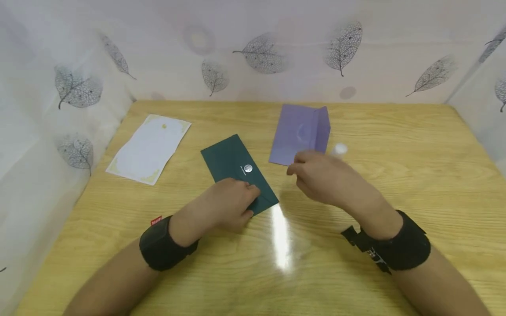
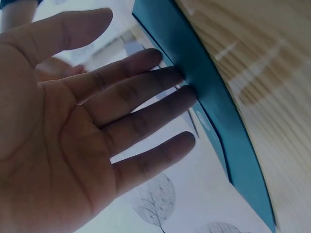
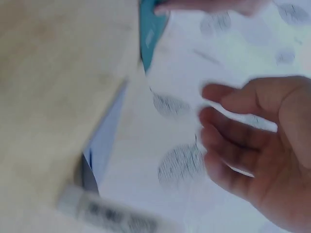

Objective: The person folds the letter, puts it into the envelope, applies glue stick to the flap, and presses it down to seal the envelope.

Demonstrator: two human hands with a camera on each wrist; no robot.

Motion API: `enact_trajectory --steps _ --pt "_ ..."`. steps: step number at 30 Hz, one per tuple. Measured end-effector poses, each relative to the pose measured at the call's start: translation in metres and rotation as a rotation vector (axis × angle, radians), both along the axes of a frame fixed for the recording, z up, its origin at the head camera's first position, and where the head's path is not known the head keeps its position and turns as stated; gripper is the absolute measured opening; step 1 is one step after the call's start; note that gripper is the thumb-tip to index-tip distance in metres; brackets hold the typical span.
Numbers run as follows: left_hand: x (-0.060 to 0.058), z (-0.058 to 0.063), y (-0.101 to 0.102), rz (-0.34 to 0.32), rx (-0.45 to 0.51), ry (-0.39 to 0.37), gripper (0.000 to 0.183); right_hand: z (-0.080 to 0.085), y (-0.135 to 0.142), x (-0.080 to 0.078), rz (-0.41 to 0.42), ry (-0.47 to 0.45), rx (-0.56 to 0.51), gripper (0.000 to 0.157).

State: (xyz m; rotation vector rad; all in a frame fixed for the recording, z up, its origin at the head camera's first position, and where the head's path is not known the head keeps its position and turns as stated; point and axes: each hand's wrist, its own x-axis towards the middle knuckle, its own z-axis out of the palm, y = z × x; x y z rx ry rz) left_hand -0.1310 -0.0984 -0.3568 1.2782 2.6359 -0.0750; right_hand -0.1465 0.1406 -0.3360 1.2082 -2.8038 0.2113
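Note:
A dark green envelope with a round silver emblem lies slantwise on the table. Over its near end is my left hand; the left wrist view shows straight, spread fingers with their tips right at the envelope. My right hand hovers by the near edge of a purple envelope, whose flap stands partly raised on the right. Nothing is between its loosely bent fingers in the blurred right wrist view. A white tube with dark print stands close to the purple envelope.
A white sheet with gold corner decorations lies at the left of the wooden table. Leaf-patterned cloth hangs at the back and along both sides. Each wrist wears a black band.

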Motion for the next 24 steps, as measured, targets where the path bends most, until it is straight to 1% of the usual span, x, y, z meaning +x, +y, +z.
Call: enact_trajectory --steps 2,3,4,5,6,8,10,11,13,15,17,19,21,24 --pt "-0.007 0.002 -0.001 0.020 -0.024 -0.009 0.023 0.007 0.011 -0.005 -0.059 0.162 -0.070 0.025" --pt "-0.010 0.002 -0.002 0.033 -0.029 -0.013 0.022 0.011 0.017 -0.007 -0.106 0.202 -0.090 0.025" --pt "-0.012 0.003 -0.003 0.043 -0.032 -0.016 0.020 0.014 0.022 -0.009 -0.164 0.208 -0.100 0.026" --pt "-0.014 0.003 -0.004 0.047 -0.034 -0.014 0.019 0.017 0.027 -0.010 -0.225 0.190 -0.092 0.027" --pt "-0.014 0.003 -0.004 0.047 -0.035 -0.004 0.020 0.020 0.032 -0.011 -0.287 0.148 -0.069 0.029" --pt "-0.012 0.001 -0.004 0.024 -0.017 0.036 0.018 0.025 0.039 -0.012 -0.402 0.005 0.005 0.037" --pt "-0.006 0.000 -0.002 -0.029 0.029 0.100 0.014 0.028 0.044 -0.014 -0.462 -0.113 0.065 0.041" --pt "-0.001 -0.001 0.000 -0.060 0.052 0.133 0.013 0.029 0.046 -0.015 -0.475 -0.155 0.084 0.041" --pt "0.010 -0.001 0.004 -0.108 0.089 0.182 0.010 0.029 0.047 -0.017 -0.478 -0.200 0.093 0.038" --pt "0.021 0.000 0.009 -0.119 0.091 0.186 0.011 0.029 0.047 -0.019 -0.470 -0.201 0.084 0.033" --pt "0.029 0.002 0.012 -0.101 0.054 0.153 0.016 0.028 0.046 -0.020 -0.461 -0.198 0.078 0.030" --pt "0.034 0.002 0.014 -0.062 0.006 0.109 0.022 0.027 0.046 -0.020 -0.451 -0.197 0.073 0.029" --pt "0.036 0.002 0.015 -0.028 -0.026 0.079 0.026 0.025 0.046 -0.021 -0.446 -0.197 0.067 0.027" --pt "0.035 0.002 0.014 0.015 -0.045 0.046 0.029 0.024 0.046 -0.020 -0.456 -0.210 0.061 0.026"
